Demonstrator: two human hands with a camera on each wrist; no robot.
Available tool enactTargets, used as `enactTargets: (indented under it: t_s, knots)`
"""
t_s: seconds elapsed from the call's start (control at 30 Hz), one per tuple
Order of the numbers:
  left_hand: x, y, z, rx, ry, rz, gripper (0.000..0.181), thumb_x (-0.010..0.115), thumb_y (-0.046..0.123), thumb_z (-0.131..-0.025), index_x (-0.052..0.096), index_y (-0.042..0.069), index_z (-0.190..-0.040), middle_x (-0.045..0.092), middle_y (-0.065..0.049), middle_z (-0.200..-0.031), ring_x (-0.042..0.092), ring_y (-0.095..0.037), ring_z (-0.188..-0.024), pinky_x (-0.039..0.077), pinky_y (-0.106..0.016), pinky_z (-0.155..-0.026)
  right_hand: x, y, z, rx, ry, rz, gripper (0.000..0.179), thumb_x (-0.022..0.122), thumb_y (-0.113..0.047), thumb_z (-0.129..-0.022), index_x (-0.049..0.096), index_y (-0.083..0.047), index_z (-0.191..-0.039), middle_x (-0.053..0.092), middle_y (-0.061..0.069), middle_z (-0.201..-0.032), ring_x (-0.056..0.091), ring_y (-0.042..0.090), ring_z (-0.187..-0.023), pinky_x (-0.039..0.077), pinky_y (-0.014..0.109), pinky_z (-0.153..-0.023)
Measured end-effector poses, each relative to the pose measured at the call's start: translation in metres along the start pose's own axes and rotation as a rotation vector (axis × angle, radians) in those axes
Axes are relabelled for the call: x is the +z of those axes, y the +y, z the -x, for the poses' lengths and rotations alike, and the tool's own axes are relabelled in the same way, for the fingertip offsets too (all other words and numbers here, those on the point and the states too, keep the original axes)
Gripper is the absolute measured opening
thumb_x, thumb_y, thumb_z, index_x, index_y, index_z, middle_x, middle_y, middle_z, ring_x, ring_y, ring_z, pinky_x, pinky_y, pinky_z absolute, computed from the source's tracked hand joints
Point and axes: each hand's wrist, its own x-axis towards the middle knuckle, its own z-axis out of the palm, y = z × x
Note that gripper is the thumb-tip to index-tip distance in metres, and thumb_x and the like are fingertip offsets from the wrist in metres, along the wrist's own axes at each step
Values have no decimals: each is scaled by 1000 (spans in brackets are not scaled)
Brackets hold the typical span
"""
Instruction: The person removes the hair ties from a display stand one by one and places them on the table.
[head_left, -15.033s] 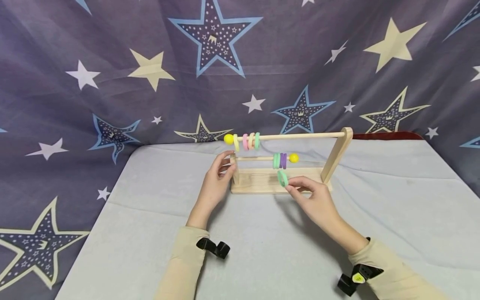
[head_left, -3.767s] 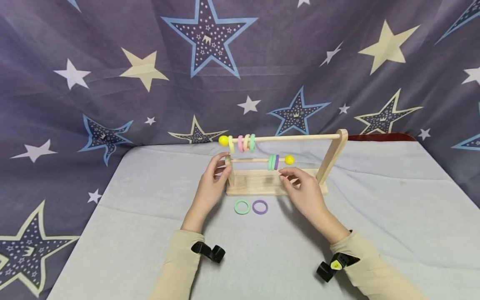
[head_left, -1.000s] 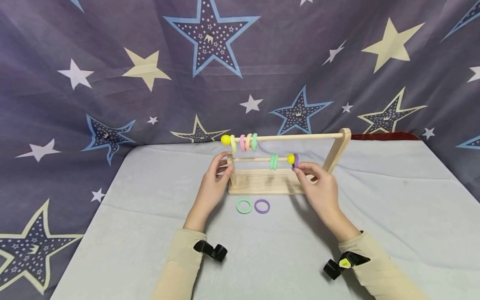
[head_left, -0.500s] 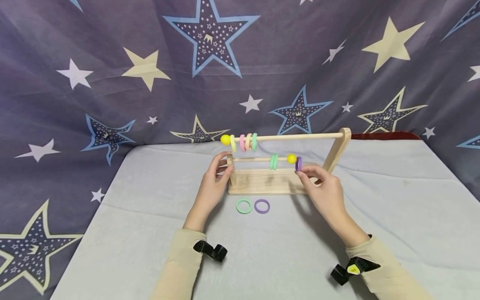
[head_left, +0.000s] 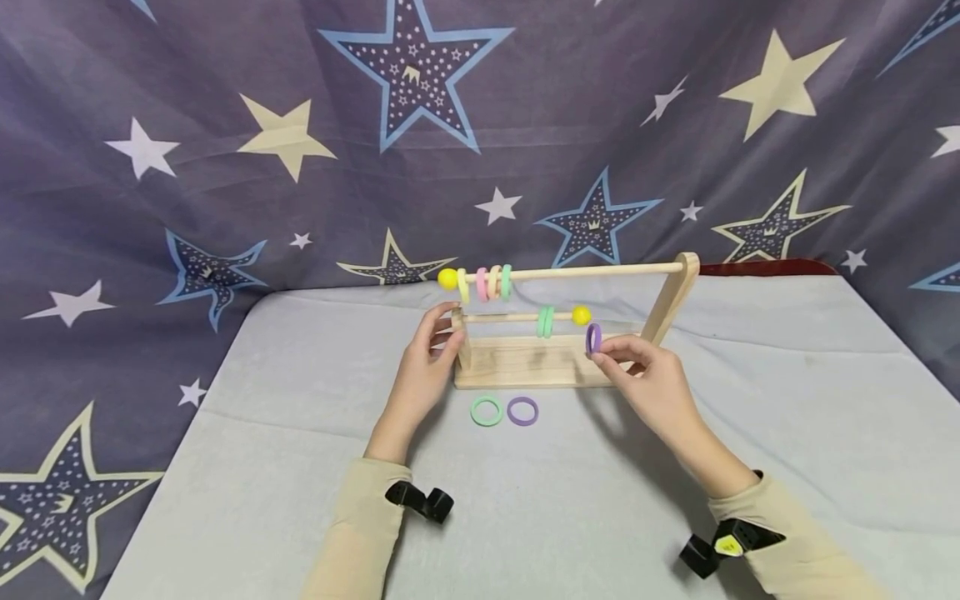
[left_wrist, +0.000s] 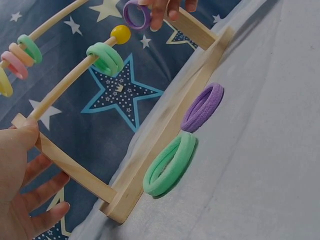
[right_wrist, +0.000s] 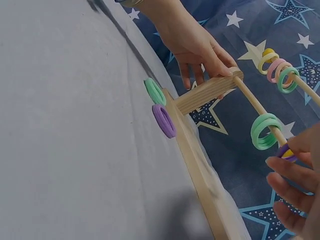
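My right hand (head_left: 645, 379) pinches a purple hair tie (head_left: 593, 339) between thumb and fingertips, just right of and below the yellow ball (head_left: 581, 315) ending the lower rod of a wooden rack (head_left: 536, 375). Two green hair ties (right_wrist: 265, 131) hang on that rod. My left hand (head_left: 423, 371) holds the top of the rack's short left post (left_wrist: 75, 162), thumb in front and fingers behind. In front of the base, a green hair tie (left_wrist: 170, 165) and a purple hair tie (left_wrist: 202, 106) lie side by side on the table.
The upper rod (head_left: 592, 272) carries yellow, pink, peach and green hair ties near its yellow end ball (head_left: 447, 279). A tall post (head_left: 671, 296) stands at the rack's right. A pale cloth (head_left: 525, 517) covers the table, with a star-patterned curtain (head_left: 300, 217) behind.
My right hand has drawn the purple hair tie off the lower rod past its yellow ball, then slightly down. Earlier, one green and one purple tie came to lie on the table. Left hand stays put.
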Motion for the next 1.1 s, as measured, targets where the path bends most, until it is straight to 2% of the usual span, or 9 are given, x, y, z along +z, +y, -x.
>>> enactTargets:
  t_s: [0.43, 0.7, 0.93, 1.1]
  knots:
    - [0, 1, 1, 7, -2, -22, 42, 56, 31, -102, 47, 24, -142, 60, -13, -128, 60, -25, -116, 48, -43, -94, -3, 5, 5, -7, -199, 48, 4, 75, -8, -88, 73, -5, -92, 72, 3, -86, 58, 11, -70, 49, 24, -64]
    - [0, 3, 2, 10, 13, -30, 42, 56, 28, -102, 48, 21, -142, 61, -15, -127, 60, -27, -115, 48, -43, -94, 1, 11, 6, -28, -351, 120, 4, 75, -15, -89, 72, -12, -90, 72, -6, -86, 64, 10, -79, 51, 30, -69]
    - [0, 2, 1, 11, 11, -29, 42, 56, 27, -102, 47, 21, -143, 60, -15, -127, 60, -26, -116, 48, -42, -94, 4, 12, 9, -82, -393, 253, 8, 75, -15, -88, 71, -21, -91, 70, -11, -85, 64, 9, -81, 51, 35, -73]
    - [0, 1, 1, 8, 8, -28, 42, 56, 28, -102, 47, 23, -142, 60, -13, -127, 60, -25, -116, 48, -42, -95, 6, 9, 10, -109, -424, 293, 9, 76, -13, -88, 71, -21, -90, 68, -13, -84, 63, 7, -79, 50, 36, -73]
